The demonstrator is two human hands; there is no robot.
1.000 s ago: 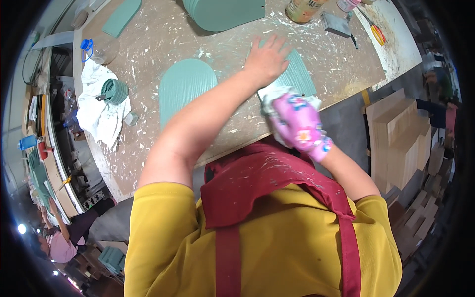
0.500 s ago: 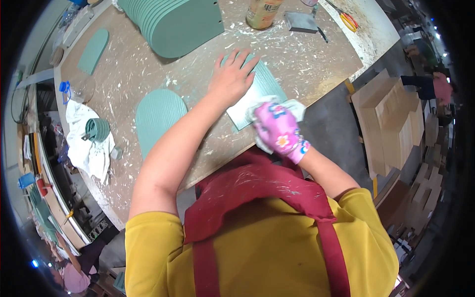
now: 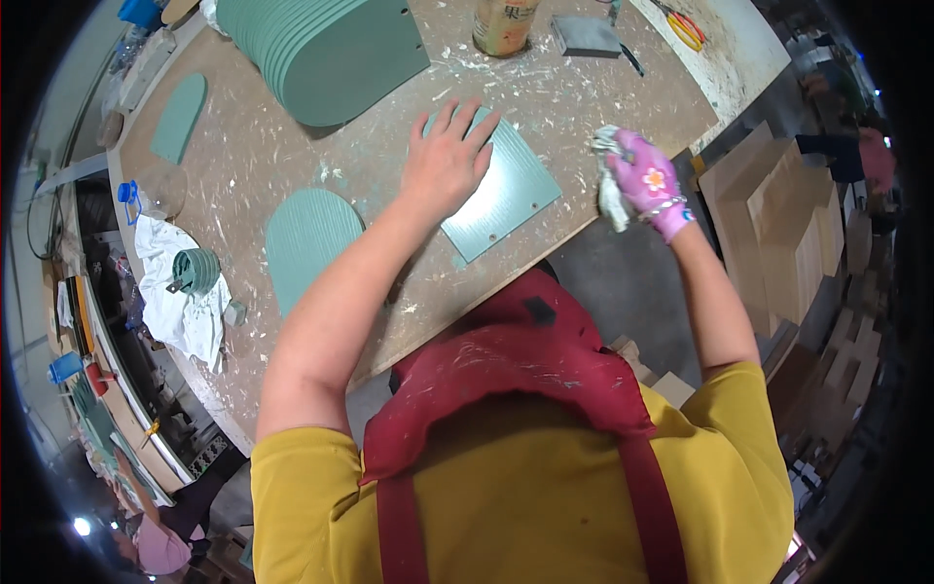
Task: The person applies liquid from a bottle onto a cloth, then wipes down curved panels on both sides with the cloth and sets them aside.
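My bare left hand [image 3: 448, 161] lies flat with fingers spread on the far left part of a green panel [image 3: 506, 198]. The panel has a grooved, shiny face and two small holes along its near straight edge; my hand covers part of its far end. My right hand [image 3: 650, 185], in a pink flowered glove, is closed around a whitish rag [image 3: 613, 190] at the table's right edge, apart from the panel. Left of my left forearm rests another green panel [image 3: 311, 238] with a rounded end, partly hidden by the arm.
A stack of green panels [image 3: 355, 63] stands at the far side of the worktable [image 3: 389, 302]. Beyond the panel are a jar [image 3: 503, 26], a grey block [image 3: 586, 37] and pliers [image 3: 684, 29]. At left lie a small green panel [image 3: 180, 117] and a white cloth [image 3: 180, 311].
My right hand has moved right with the rag, off the panel to the table's edge. The panel's near edge and holes now show. My left hand stays on the panel.
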